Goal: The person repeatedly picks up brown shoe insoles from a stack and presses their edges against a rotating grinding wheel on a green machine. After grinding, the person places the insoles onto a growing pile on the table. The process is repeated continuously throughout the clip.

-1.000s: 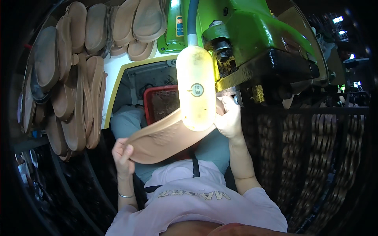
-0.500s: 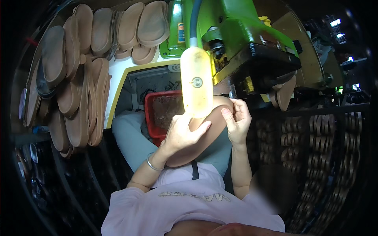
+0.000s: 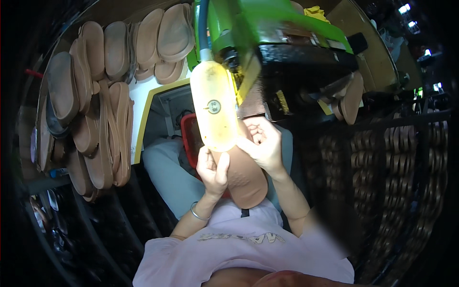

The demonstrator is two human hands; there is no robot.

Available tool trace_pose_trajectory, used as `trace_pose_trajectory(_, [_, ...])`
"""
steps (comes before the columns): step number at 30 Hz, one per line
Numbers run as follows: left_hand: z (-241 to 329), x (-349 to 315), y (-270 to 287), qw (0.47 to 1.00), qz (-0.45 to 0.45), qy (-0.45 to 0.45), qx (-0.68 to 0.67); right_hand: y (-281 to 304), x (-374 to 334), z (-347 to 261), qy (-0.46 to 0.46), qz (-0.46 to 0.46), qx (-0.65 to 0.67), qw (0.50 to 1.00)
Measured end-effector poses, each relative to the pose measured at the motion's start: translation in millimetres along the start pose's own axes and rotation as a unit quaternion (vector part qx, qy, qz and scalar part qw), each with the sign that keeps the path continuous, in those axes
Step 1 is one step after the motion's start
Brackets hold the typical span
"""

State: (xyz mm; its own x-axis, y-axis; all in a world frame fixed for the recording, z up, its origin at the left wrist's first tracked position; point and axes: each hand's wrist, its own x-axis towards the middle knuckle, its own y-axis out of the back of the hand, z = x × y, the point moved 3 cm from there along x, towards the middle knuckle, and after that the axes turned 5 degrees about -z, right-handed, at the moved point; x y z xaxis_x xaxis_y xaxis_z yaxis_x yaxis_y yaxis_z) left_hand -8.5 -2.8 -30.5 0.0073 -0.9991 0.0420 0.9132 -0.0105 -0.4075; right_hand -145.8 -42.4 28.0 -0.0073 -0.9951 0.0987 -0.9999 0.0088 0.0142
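A tan shoe sole point(image 3: 246, 184) hangs between my two hands above my lap. Its rounded end points toward me, and a patch of small bumps shows on the upward face. Along the sole's left edge my left hand point(image 3: 213, 173) is closed, the thumb lying on top. My right hand point(image 3: 264, 146) grips the opposite edge farther up, thumb on the upper face. A lit yellow lamp point(image 3: 215, 124) on a grey cable hangs over the sole and hides part of its far end.
A green machine point(image 3: 287, 28) with a dark head stands beyond the lamp. Many tan soles point(image 3: 95, 138) are piled on the left. A red bin point(image 3: 190, 138) sits below the table. Racks of soles point(image 3: 397, 158) line the right; a cardboard box point(image 3: 368, 48) stands behind.
The sole has turned: its near end swung from lower left to lower right, and its bumpy face now shows. Both hands shifted their hold. The whole view has moved somewhat.
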Motion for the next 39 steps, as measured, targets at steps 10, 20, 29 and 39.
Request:
trace_pose_trajectory(10, [-7, -4, -50, 0.977, -0.182, 0.07, 0.081, 88, -27, -23, 0.076, -0.073, -0.261, 0.959])
trace_pose_trajectory(20, [-23, -6, -108, 0.926, -0.296, 0.228, 0.053, 266, -76, -54, 0.062, 0.351, 0.025, 0.934])
trace_pose_trajectory(29, [-51, 64, -228, 0.91, -0.324, 0.159, -0.204, 289, 56, -23, 0.118, 0.335, -0.023, 0.935])
trace_pose_trajectory(39, [-3, 117, 13, 0.991, 0.106, -0.045, 0.07, 363, 112, 65, -0.089, 0.387, -0.241, 0.886])
